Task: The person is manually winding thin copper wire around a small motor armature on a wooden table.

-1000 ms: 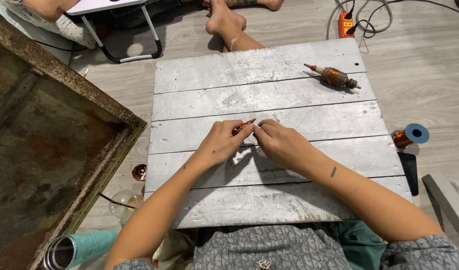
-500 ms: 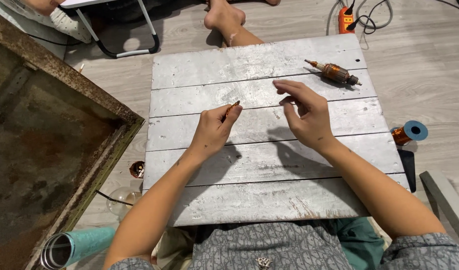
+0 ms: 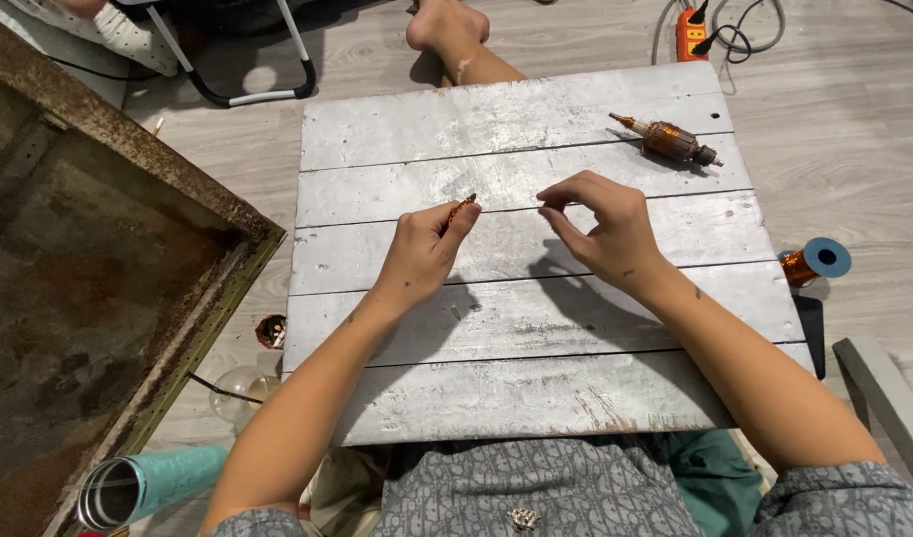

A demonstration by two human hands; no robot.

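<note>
copper coil (image 3: 460, 209) pinched in left hand (image 3: 422, 254), armature (image 3: 667, 139) well apart.

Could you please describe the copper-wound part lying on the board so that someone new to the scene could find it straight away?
Start from the white plank board across the person's lap and go to its far right corner. There lies a motor armature, a short cylinder wound in copper wire with a thin shaft at each end. Unlike the copper wire spool with its blue end, it lies on the board, not on the floor.

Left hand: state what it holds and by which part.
The left hand pinches a small copper-coloured piece by its lower end, the tip sticking up past the fingertips. What it is exactly cannot be told.
</note>
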